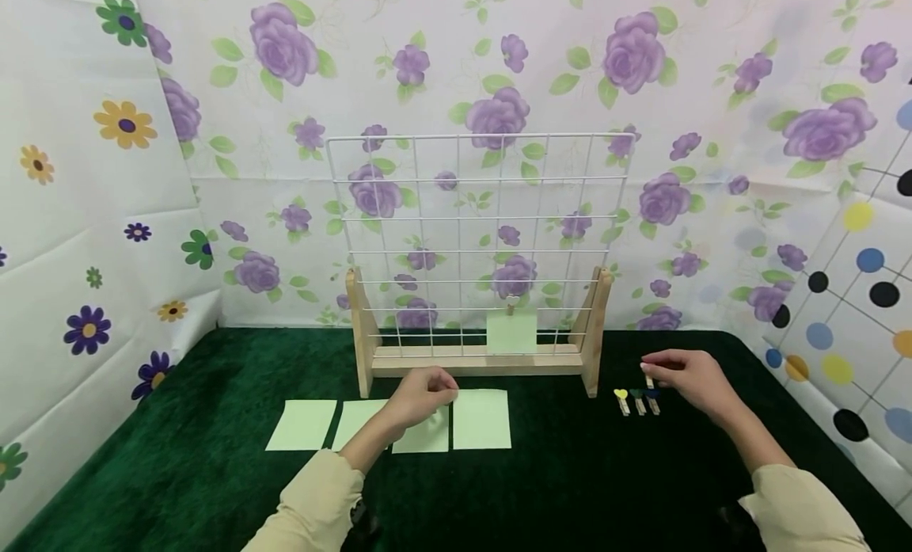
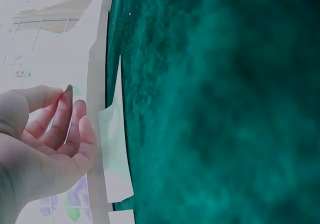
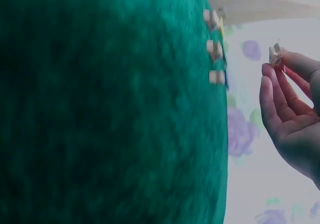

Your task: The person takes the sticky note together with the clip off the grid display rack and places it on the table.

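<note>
While the right hand [image 1: 689,375] has a small wooden clip [image 3: 275,55] pinched between its fingers, three heart-topped clips [image 1: 640,407] lie on the dark green table [image 1: 556,489] just below those fingertips. The left hand [image 1: 420,397] has thumb and forefinger together at the upper left corner of the rightmost pale green sheet [image 1: 483,420], though whether they grip it I cannot tell; three similar sheets [image 1: 301,425] lie leftward of these fingers, and beyond them stands a wire rack [image 1: 527,371].
</note>
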Demonstrator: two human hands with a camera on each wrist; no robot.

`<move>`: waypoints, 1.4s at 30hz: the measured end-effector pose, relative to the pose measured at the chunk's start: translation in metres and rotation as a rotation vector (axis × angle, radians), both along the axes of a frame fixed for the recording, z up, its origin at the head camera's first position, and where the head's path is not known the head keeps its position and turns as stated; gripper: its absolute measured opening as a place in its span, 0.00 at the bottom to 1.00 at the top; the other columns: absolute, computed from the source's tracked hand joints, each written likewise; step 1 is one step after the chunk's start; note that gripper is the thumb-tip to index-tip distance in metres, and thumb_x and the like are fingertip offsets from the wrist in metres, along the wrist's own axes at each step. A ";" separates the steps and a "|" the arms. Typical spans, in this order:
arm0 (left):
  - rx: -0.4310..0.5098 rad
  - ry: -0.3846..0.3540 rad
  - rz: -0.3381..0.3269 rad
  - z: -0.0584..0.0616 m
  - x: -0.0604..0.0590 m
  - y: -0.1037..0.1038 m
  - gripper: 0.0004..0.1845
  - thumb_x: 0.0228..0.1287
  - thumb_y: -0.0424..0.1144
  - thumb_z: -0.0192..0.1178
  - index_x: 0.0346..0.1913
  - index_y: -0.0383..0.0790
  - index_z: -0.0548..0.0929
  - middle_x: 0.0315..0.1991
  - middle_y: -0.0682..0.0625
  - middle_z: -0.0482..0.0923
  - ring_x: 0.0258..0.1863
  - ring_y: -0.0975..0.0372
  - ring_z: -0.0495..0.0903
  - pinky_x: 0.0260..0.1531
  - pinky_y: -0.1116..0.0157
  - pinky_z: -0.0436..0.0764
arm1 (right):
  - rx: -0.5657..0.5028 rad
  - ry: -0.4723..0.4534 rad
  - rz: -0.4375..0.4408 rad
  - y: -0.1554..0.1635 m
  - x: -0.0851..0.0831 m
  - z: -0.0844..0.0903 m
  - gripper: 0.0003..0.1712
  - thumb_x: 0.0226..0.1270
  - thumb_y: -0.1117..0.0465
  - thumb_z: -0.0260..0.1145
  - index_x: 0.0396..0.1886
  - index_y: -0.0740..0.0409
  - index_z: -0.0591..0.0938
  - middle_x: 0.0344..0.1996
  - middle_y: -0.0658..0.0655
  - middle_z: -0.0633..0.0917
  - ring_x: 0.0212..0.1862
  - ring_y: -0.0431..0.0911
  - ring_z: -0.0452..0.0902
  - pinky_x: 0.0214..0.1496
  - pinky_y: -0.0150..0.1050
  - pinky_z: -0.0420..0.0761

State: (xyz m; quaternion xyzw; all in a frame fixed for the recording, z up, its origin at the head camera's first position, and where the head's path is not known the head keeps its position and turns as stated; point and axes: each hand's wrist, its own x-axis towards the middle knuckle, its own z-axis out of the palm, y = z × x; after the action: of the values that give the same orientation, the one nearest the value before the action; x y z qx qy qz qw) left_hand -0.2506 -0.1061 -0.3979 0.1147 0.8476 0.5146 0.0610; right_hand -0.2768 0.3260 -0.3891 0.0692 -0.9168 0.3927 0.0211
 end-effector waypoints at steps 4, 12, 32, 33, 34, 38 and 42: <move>-0.025 -0.006 -0.009 -0.001 -0.001 0.004 0.04 0.66 0.32 0.59 0.40 0.35 0.82 0.30 0.49 0.76 0.31 0.59 0.72 0.29 0.65 0.72 | -0.012 -0.020 0.003 0.015 -0.001 -0.006 0.29 0.69 0.47 0.63 0.55 0.70 0.79 0.49 0.66 0.82 0.42 0.49 0.82 0.44 0.46 0.82; -0.086 0.001 -0.028 -0.001 -0.002 0.011 0.03 0.65 0.31 0.60 0.37 0.34 0.82 0.29 0.49 0.76 0.30 0.60 0.72 0.28 0.65 0.71 | -0.018 -0.115 0.023 0.036 -0.001 -0.016 0.26 0.69 0.51 0.64 0.53 0.71 0.80 0.49 0.67 0.81 0.45 0.51 0.80 0.42 0.41 0.82; -0.152 0.066 0.015 -0.003 -0.006 0.014 0.02 0.64 0.30 0.61 0.34 0.34 0.82 0.29 0.49 0.76 0.30 0.59 0.73 0.28 0.64 0.72 | 0.014 -0.182 0.051 0.039 -0.002 -0.017 0.22 0.68 0.55 0.65 0.51 0.70 0.81 0.50 0.69 0.80 0.45 0.50 0.79 0.42 0.42 0.81; -0.150 0.065 0.020 -0.003 -0.006 0.014 0.02 0.64 0.31 0.61 0.34 0.34 0.82 0.30 0.49 0.76 0.30 0.59 0.73 0.28 0.64 0.72 | 0.019 -0.184 0.051 0.039 -0.002 -0.017 0.22 0.68 0.55 0.65 0.51 0.70 0.81 0.50 0.69 0.80 0.44 0.50 0.79 0.42 0.42 0.81; -0.148 0.066 0.024 -0.003 -0.006 0.014 0.03 0.64 0.31 0.61 0.34 0.34 0.82 0.29 0.49 0.76 0.30 0.59 0.72 0.27 0.64 0.72 | 0.022 -0.185 0.050 0.039 -0.003 -0.018 0.22 0.68 0.55 0.65 0.51 0.70 0.81 0.51 0.69 0.80 0.44 0.49 0.79 0.42 0.42 0.81; -0.133 0.067 0.037 -0.003 -0.006 0.014 0.03 0.64 0.31 0.61 0.33 0.34 0.82 0.28 0.49 0.75 0.29 0.59 0.71 0.26 0.65 0.71 | 0.036 -0.186 0.054 0.040 -0.003 -0.018 0.21 0.68 0.56 0.65 0.51 0.70 0.81 0.50 0.69 0.80 0.44 0.49 0.79 0.42 0.42 0.81; -0.129 0.065 0.043 -0.003 -0.006 0.014 0.02 0.64 0.30 0.61 0.34 0.34 0.83 0.28 0.49 0.75 0.28 0.59 0.71 0.25 0.65 0.71 | 0.037 -0.186 0.051 0.040 -0.002 -0.019 0.21 0.68 0.56 0.65 0.51 0.70 0.81 0.50 0.69 0.80 0.42 0.49 0.79 0.41 0.42 0.81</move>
State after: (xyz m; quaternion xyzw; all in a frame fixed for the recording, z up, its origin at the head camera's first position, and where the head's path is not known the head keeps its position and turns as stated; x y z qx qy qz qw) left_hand -0.2565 -0.0919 -0.4011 0.1092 0.8827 0.4561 0.0296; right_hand -0.2790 0.3660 -0.4078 0.0563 -0.9198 0.3808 -0.0755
